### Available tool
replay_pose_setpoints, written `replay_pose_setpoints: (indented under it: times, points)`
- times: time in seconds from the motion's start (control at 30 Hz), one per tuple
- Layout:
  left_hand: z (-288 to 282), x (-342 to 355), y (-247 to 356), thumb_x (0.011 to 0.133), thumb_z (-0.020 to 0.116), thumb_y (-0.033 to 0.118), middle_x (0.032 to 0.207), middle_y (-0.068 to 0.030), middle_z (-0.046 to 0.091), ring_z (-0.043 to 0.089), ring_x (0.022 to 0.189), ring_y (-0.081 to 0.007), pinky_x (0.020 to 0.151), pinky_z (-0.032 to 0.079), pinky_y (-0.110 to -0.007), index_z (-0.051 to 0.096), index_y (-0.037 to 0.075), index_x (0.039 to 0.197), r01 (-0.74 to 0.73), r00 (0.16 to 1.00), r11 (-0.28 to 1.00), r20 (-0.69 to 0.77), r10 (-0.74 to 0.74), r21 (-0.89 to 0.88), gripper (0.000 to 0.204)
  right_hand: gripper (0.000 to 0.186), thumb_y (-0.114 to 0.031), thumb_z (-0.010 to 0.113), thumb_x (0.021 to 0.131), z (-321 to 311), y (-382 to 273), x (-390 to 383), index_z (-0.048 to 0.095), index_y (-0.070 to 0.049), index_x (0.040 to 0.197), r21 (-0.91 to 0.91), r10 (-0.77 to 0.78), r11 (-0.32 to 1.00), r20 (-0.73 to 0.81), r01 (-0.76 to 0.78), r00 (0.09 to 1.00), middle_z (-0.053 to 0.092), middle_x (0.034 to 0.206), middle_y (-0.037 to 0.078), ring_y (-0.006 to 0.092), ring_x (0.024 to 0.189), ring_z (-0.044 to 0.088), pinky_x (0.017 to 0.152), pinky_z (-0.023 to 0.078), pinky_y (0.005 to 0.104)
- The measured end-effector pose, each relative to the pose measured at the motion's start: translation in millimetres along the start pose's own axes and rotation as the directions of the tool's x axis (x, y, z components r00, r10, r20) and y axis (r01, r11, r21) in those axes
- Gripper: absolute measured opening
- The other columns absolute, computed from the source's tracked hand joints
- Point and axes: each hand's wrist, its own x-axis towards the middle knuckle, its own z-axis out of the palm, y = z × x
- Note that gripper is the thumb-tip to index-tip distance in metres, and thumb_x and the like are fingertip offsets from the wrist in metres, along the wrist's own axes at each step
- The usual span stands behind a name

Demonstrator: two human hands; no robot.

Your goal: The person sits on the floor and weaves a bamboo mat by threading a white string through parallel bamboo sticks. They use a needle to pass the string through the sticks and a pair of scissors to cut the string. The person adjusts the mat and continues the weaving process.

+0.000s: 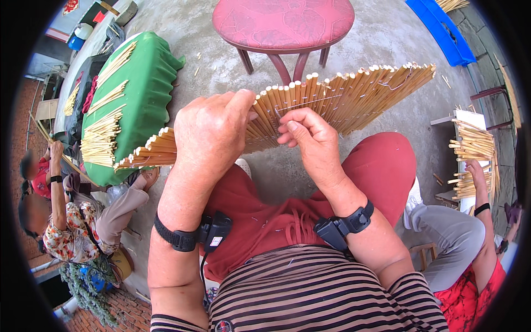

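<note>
A long mat of pale bamboo sticks (354, 94), tied side by side with thin thread, stretches across my lap from lower left to upper right. My left hand (213, 133) grips the mat's upper edge near its middle, fingers curled over the stick ends. My right hand (310, 138) touches the sticks just to the right, its fingertips pinching at the thread. Both wrists carry black strapped devices. My red trousers lie under the mat.
A red cushioned stool (283, 25) stands ahead on the concrete floor. A green-covered table (146, 83) with bundles of sticks is at left. One person sits at lower left, another at right beside a stick pile (473, 149). A blue crate (440, 27) sits at top right.
</note>
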Motion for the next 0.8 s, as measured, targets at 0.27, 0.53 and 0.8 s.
replay_pose_setpoints:
  times: [0.27, 0.53, 0.8]
  points:
    - [8.8, -45.7, 11.2, 0.066, 0.077, 0.010, 0.078, -0.0069, 0.060, 0.060, 0.076, -0.0278, 0.072, 0.045, -0.040, 0.057, 0.008, 0.088, 0.147, 0.985, 0.989, 0.091, -0.145, -0.017, 0.029, 0.015, -0.013, 0.053, 0.101, 4.9, 24.5, -46.8, 0.062, -0.002, 0.104, 0.236, 0.068, 0.963, 0.268, -0.133, 0.961, 0.063, 0.121, 0.013, 0.0173, 0.109, 0.059, 0.088, 0.051, 0.0309]
    - [21.4, -77.7, 16.0, 0.062, 0.074, 0.005, 0.084, -0.0080, 0.058, 0.057, 0.081, -0.0287, 0.074, 0.044, -0.040, 0.055, 0.007, 0.089, 0.128, 0.991, 0.991, 0.057, -0.125, -0.049, 0.033, 0.010, -0.009, 0.060, 0.092, -7.1, 37.7, -58.9, 0.068, -0.004, 0.095, -0.188, 0.123, 0.982, 0.513, -0.028, 0.849, 0.072, 0.091, 0.008, 0.0191, 0.084, 0.069, 0.073, 0.053, 0.0311]
    - [26.4, -89.5, 10.7, 0.060, 0.074, 0.008, 0.094, -0.0073, 0.062, 0.060, 0.086, -0.0271, 0.075, 0.044, -0.039, 0.057, 0.007, 0.094, 0.105, 0.992, 0.992, 0.080, -0.099, -0.069, 0.038, 0.013, -0.016, 0.059, 0.091, -5.1, 50.0, -53.6, 0.068, -0.007, 0.095, -0.444, 0.397, 0.886, 0.575, -0.135, 0.715, 0.069, 0.083, 0.006, 0.0223, 0.081, 0.068, 0.074, 0.052, 0.0348]
